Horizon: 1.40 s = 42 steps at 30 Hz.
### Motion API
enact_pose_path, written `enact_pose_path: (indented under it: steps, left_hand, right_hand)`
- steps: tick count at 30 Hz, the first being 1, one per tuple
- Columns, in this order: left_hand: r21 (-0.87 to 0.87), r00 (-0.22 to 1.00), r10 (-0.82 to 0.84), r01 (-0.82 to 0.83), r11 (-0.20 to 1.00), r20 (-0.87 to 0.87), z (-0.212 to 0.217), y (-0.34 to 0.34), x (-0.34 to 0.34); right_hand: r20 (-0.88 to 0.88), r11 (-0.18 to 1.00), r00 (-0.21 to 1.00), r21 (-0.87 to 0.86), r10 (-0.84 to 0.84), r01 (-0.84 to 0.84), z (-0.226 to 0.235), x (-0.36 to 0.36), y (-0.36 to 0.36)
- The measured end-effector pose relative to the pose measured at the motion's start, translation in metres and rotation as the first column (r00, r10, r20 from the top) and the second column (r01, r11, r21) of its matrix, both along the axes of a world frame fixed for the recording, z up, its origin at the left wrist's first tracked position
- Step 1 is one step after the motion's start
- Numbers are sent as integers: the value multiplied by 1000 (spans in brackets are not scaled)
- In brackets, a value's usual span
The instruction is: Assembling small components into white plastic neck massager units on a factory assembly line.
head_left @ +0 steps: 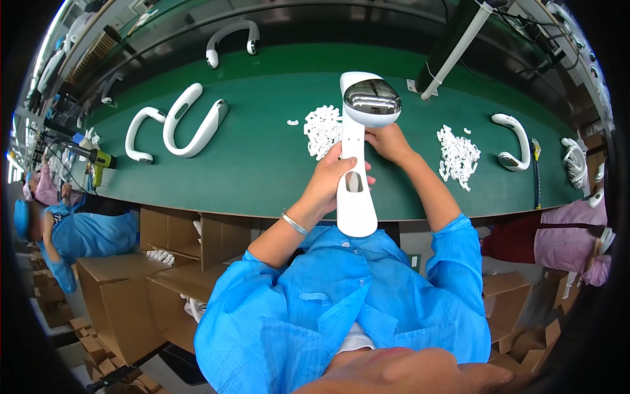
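A white curved device (357,213) with a glossy dark oval end and a small slot in its stem stands out over the table's near edge. My left hand (326,182) is closed round its stem, the thumb lying across the front. Against the stem's right side, just below the oval end, my right hand (392,142) is curled; its fingertips are partly hidden behind the device, and what they pinch cannot be made out. A heap of small white plastic parts (323,131) lies left of the device. Another heap of such parts (458,156) is to the right of my right forearm.
On the green table (262,177) lie white curved pieces (197,134) at left, one (515,141) at right and one (230,39) at the back. A green power tool (98,157) is far left. A post (456,49) rises behind. Cardboard boxes (118,308) and other people flank me.
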<state>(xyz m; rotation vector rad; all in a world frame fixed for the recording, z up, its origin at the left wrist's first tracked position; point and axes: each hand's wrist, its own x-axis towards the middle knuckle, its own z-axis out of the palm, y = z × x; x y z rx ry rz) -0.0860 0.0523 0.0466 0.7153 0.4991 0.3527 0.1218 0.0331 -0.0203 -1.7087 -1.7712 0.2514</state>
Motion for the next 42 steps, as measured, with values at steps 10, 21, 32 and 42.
enact_pose_path:
  steps: [10,21,32,42]
  left_hand:
    - [32,997,52,-54,998,55,-17,-2,31]
    - [27,996,-31,29,999,85,-21,-24,55]
    - [40,996,0,-4,999,85,-23,-28,59]
    - [21,997,-42,41,999,59,-12,-42,65]
  right_hand:
    - [-764,989,629,-90,-144,117,53,-15,-53]
    - [-734,955,612,-196,-293,222,60,-13,-78]
    - [-179,962,946,-7,-269,273,62,-21,-101]
    - [-766,909,578,-19,-281,416,24,-25,-96]
